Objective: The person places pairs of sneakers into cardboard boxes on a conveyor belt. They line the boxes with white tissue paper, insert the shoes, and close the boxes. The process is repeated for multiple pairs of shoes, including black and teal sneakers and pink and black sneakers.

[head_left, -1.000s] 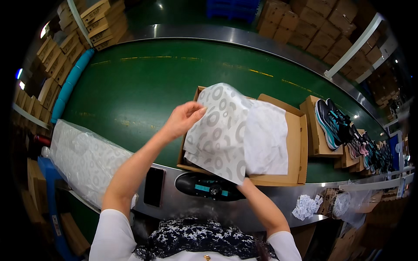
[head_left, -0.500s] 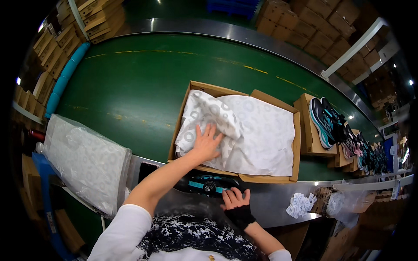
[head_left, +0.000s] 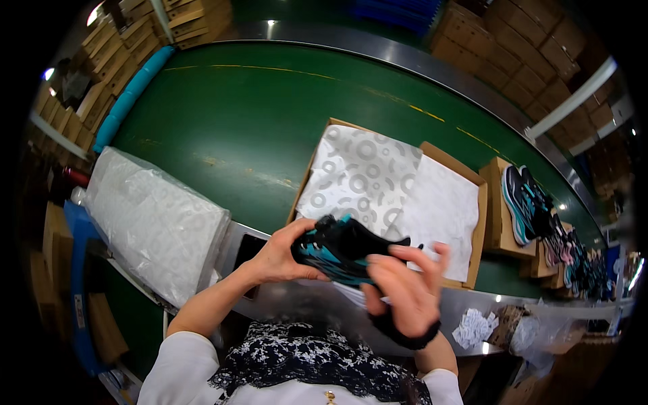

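A black and teal sneaker (head_left: 344, 249) is held tilted above the near edge of an open shoebox (head_left: 480, 237). My left hand (head_left: 283, 255) grips its front end, thumb below and fingers above. My right hand (head_left: 408, 287), with a black band around the wrist, is at the heel end, its fingers apart and blurred; whether they touch the shoe is hard to see. In the box, patterned white tissue paper (head_left: 364, 172) lies spread over the left part, with plainer-looking white paper (head_left: 442, 209) at the right.
The box rests on a green conveyor belt (head_left: 229, 115). Plastic-wrapped tissue sheets (head_left: 155, 226) lie at left, a dark phone (head_left: 250, 248) beside them. At right are another sneaker pair (head_left: 521, 206) on a box, more shoes (head_left: 570, 250) beyond, and a pile of small white packets (head_left: 474, 329).
My left hand has left the paper, which now lies flatter, and has taken hold of the sneaker. The sneaker has been raised from the metal edge. My right hand has lifted too.
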Action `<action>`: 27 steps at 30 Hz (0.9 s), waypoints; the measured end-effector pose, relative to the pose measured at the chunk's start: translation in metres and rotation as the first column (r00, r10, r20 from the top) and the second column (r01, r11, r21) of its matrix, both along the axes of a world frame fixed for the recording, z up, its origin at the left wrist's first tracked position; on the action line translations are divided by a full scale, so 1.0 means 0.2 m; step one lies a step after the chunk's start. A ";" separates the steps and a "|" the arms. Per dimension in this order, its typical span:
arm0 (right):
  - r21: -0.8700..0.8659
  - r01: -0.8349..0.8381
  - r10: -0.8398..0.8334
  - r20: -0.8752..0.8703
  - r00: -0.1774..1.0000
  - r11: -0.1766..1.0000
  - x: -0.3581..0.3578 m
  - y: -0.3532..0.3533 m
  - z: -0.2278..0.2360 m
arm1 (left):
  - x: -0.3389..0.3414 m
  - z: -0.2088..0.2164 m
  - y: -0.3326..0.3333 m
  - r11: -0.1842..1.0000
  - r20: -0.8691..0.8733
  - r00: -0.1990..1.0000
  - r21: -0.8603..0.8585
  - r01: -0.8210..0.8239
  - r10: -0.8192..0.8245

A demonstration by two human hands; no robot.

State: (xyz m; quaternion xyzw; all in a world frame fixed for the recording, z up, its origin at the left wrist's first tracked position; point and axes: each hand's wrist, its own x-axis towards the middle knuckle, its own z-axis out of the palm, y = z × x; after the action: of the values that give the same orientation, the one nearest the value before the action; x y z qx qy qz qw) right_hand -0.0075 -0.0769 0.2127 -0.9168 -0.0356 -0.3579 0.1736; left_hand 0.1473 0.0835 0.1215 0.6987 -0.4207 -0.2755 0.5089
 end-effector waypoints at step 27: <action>0.750 0.526 -0.465 -0.328 0.822 0.401 -0.19 -0.35 -1.02 | 0.28 -0.34 -0.28 0.827 -0.464 0.728 0.020 -0.562 0.506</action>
State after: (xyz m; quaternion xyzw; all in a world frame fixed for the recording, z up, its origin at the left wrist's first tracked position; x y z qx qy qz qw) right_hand -0.0447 -0.1462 0.0094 -0.7092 0.4124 -0.3368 0.4621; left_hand 0.2036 0.0281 0.0535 0.6744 -0.0883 -0.2450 0.6909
